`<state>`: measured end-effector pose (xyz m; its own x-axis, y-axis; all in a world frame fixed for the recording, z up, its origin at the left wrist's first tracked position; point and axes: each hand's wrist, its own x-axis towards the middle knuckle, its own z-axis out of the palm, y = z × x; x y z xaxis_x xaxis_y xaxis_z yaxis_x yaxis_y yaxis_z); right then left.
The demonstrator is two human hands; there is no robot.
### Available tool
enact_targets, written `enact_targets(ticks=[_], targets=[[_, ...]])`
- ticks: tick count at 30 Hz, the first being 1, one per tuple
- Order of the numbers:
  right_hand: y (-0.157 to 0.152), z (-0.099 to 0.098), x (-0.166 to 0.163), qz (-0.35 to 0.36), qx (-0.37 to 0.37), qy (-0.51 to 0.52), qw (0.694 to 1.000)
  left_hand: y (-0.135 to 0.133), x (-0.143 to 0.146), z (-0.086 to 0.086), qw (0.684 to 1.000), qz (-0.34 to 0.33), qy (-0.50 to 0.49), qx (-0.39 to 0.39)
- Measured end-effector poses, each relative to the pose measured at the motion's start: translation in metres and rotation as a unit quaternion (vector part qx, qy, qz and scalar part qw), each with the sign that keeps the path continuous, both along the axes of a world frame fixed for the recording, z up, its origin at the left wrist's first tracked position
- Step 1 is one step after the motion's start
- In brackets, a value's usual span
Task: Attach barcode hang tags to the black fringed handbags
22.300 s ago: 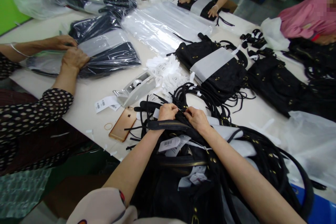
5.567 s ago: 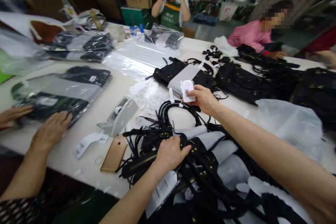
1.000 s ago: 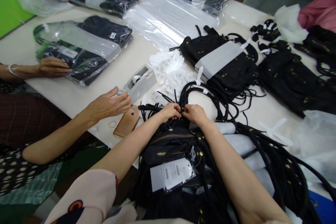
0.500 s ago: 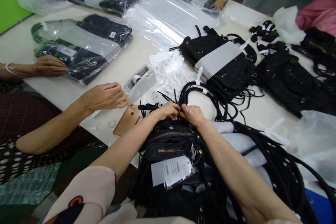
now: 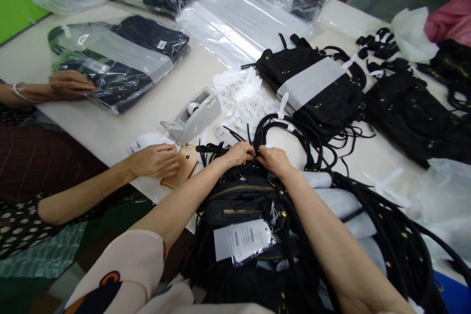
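Note:
A black handbag (image 5: pixel 221 213) with brass zips stands in front of me, its handles looped forward onto the table. My left hand (image 5: pixel 238 155) pinches the bag's top edge by the base of a handle (image 5: pixel 260 132). Close beside it, my right hand (image 5: pixel 275 161) has its fingers closed at the same spot. The exact part between the fingertips is hidden. White paper tags (image 5: pixel 243 239) in a clear sleeve hang on the bag's front. Thin black cords (image 5: pixel 213 149) stick out near my left hand.
A co-worker's hand (image 5: pixel 156 161) is left of mine, by a gold phone (image 5: pixel 186 162) and a tape dispenser (image 5: pixel 195 115). White labels (image 5: pixel 243 98) lie ahead. Bagged black bags (image 5: pixel 128 59) are at left; another black bag (image 5: pixel 312 88) lies at right.
The co-worker's hand beside me has come down and nearer, over the phone, and a white label shows behind it. The far person's hands have drawn back from the bagged item. My hands stay put.

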<state>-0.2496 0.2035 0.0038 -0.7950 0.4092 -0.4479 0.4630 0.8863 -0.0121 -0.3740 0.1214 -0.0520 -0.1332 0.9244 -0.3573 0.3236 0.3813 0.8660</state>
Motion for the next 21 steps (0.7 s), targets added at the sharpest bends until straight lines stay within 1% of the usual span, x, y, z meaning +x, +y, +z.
enact_targets(ticks=[8,11,14,21], targets=[[0.0002,-0.0005,-0.0003,-0.009,-0.009,-0.001,1.000,-0.0023,-0.0002,-0.0023,1.000,-0.004,-0.014,0.003],[0.0012,-0.0017,0.0003,-0.006,-0.013,0.004,1.000,-0.0016,-0.0007,-0.0020,1.000,-0.014,0.011,0.003],[0.0025,-0.0031,0.0011,-0.007,-0.015,0.009,1.000,-0.0008,-0.0001,-0.0023,0.999,-0.005,0.031,0.010],[0.0053,-0.0065,0.0022,-0.031,-0.028,0.017,0.999,-0.0010,0.0024,-0.0035,0.999,0.010,0.041,0.016]])
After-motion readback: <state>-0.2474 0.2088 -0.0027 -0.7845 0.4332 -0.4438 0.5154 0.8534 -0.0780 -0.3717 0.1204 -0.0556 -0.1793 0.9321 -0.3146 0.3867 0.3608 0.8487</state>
